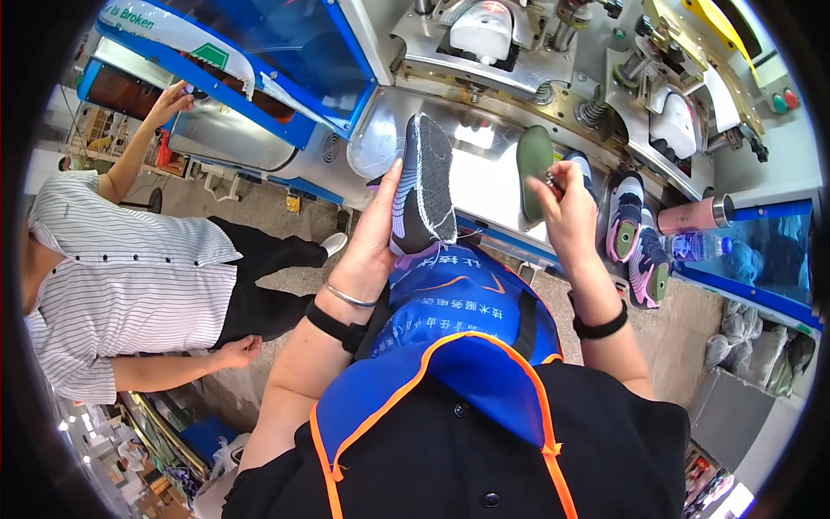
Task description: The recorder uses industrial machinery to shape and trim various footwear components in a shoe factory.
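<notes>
My left hand (373,227) is closed round the side of a dark shoe upper (430,177), its grey fabric bottom turned up and ringed by white stitching. Loose threads hang from the end near my wrist. In my right hand (571,212), thumb and fingers pinch a small dark metal tool (552,180), whose exact kind is too small to make out. Beside that hand, a green sole-shaped piece (533,160) lies on the white worktop (484,195). Partly hidden behind my right fingers is another dark blue shoe (581,161).
Ahead stands a machine with metal presses (488,39) and white moulds (679,125). At the right are a pair of purple-and-navy shoes (624,216), a pink tumbler (692,214) and a water bottle (702,247). A co-worker in a striped shirt (147,268) stands left, touching a blue-framed machine (285,112).
</notes>
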Demonstrator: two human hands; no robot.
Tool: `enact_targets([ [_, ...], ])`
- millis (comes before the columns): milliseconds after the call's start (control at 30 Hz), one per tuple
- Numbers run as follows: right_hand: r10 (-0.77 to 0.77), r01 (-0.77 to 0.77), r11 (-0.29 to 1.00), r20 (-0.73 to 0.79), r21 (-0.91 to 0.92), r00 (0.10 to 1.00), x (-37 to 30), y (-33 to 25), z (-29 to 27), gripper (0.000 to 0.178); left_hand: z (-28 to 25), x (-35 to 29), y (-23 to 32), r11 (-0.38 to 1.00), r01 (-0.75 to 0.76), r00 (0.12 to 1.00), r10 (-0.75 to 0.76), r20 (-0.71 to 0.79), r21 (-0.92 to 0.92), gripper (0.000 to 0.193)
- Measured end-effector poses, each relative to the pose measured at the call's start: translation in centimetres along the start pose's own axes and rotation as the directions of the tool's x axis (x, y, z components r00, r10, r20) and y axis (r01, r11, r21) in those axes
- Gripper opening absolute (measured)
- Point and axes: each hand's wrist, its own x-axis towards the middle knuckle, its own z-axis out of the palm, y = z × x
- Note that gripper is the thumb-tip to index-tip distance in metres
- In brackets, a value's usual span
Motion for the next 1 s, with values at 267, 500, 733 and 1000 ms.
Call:
enact_targets([
  [267,-0.429,0.388,0.896,0.194,0.216,0.882,-4.8,-7.7,-1.0,0.032,0.2,0.0,0.3,1.0,0.02,1.0,-0.02,-0.003,0.01,0.047],
  [500,-0.429,0.395,0.9,0.207,0.185,0.879,-5.2,-7.9,-0.7,0.031,0.7,-0.2,0.2,0.999,-0.014,1.0,0.014,0.003,0.043,0.047],
  [733,-0.361,0.311,0.917,0.193,0.249,0.912,-5.7,-7.8,-0.1,0.029,0.7,-0.2,0.2,0.999,-0.014,1.0,0.014,-0.014,0.037,0.046],
  [1000,-0.151,-0.078,0.804,0.329,0.59,0.932,-6.6,-6.7,2.0,0.025,0.5,-0.1,-0.2,0.999,-0.027,0.999,0.028,-0.028,0.039,0.046],
])
